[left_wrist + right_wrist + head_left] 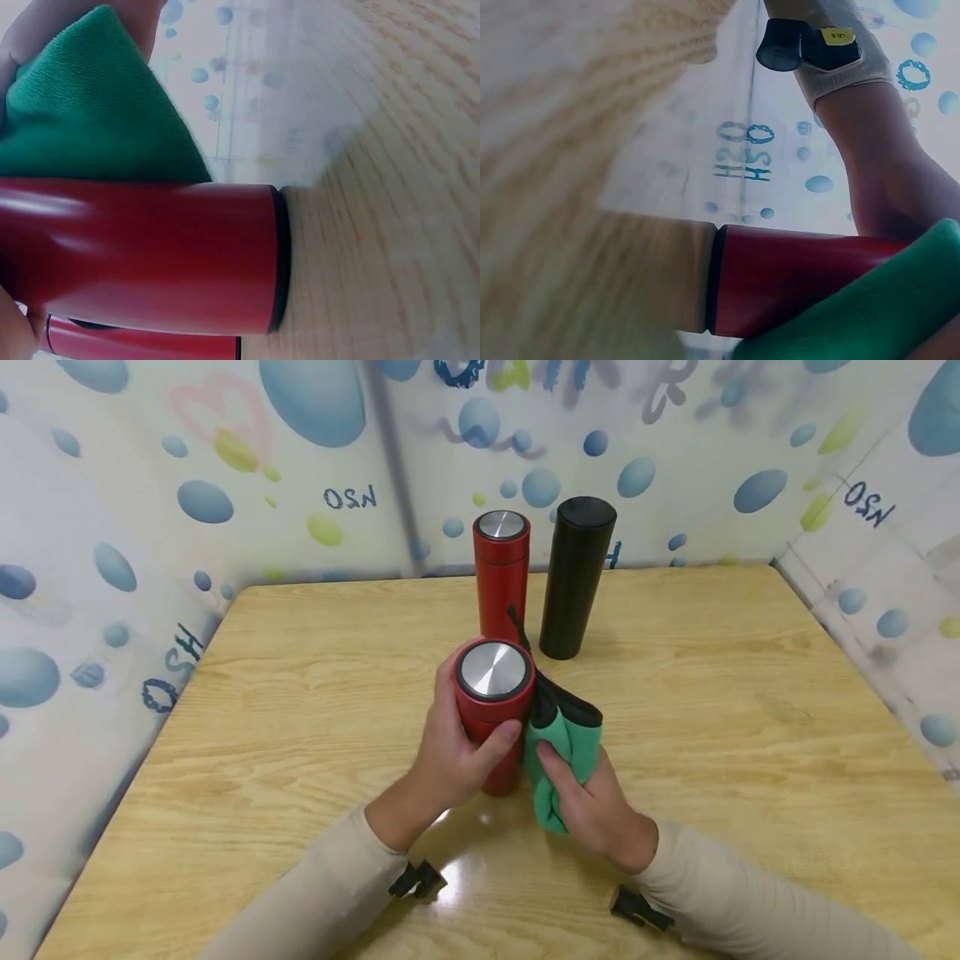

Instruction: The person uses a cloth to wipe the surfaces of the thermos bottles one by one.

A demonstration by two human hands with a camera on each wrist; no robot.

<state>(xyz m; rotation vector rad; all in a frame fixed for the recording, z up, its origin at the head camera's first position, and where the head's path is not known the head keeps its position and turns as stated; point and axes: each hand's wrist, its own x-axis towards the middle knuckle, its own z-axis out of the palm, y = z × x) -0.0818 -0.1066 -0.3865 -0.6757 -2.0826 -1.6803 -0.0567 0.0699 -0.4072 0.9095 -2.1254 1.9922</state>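
Observation:
My left hand point(450, 743) grips a red thermos bottle point(491, 710) with a silver disc on its black-ringed lid, the thumb across its front. The bottle is upright, and its black base shows in the left wrist view close to the tabletop. With my right hand point(600, 806) I hold a bunched green cloth point(566, 768) with a black edge, thumb on top. The cloth lies along the right side of the bottle. In the right wrist view the cloth point(862, 315) covers part of the red bottle point(795, 270).
Behind the held bottle stands a second red thermos point(501, 552), partly hidden by it. A black thermos point(577, 577) is to its right. Both are on the wooden table point(300, 693), whose far edge meets a wall covering point(420, 460) printed with blue drops.

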